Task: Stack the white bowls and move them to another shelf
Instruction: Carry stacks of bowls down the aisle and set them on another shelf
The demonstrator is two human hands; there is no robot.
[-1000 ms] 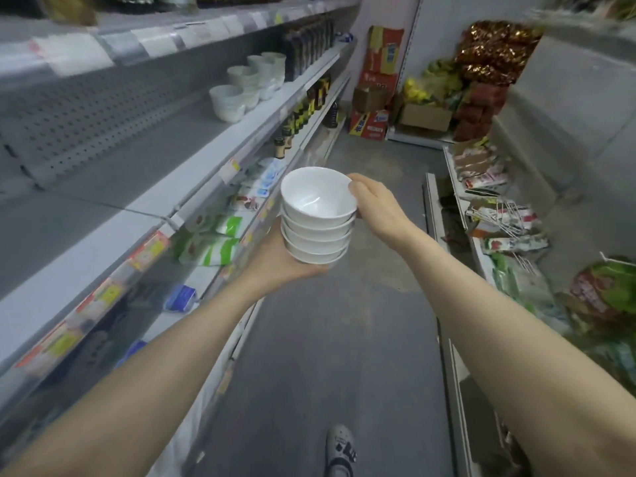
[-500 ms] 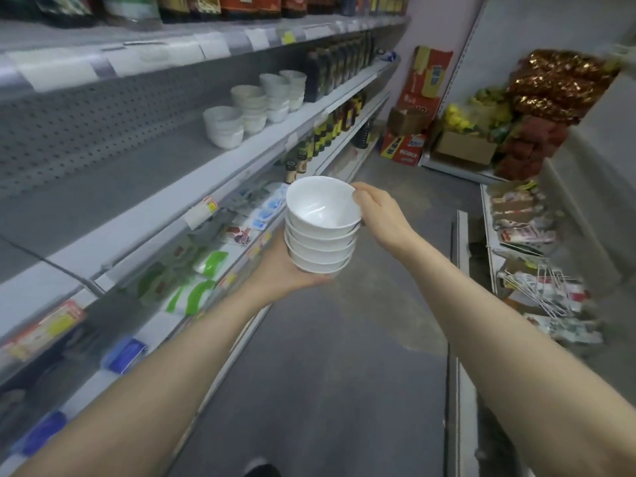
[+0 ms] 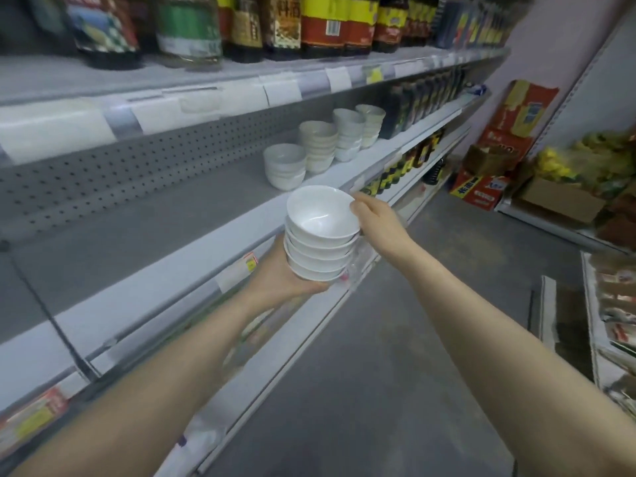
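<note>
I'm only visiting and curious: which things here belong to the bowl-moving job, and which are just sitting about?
Part of the job: stack of white bowls; left hand holding it from below; right hand holding its top rim; other bowls on the grey shelf.

Just sitting about: sauce bottles on the shelf above; cardboard boxes on the floor; packets on the right rack.

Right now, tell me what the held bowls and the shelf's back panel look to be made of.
The held bowls look like glazed ceramic or melamine: smooth, glossy white with soft highlights, so the look leaves it open. The back panel is probably painted sheet metal: flat matte grey with regular punched holes.
</note>
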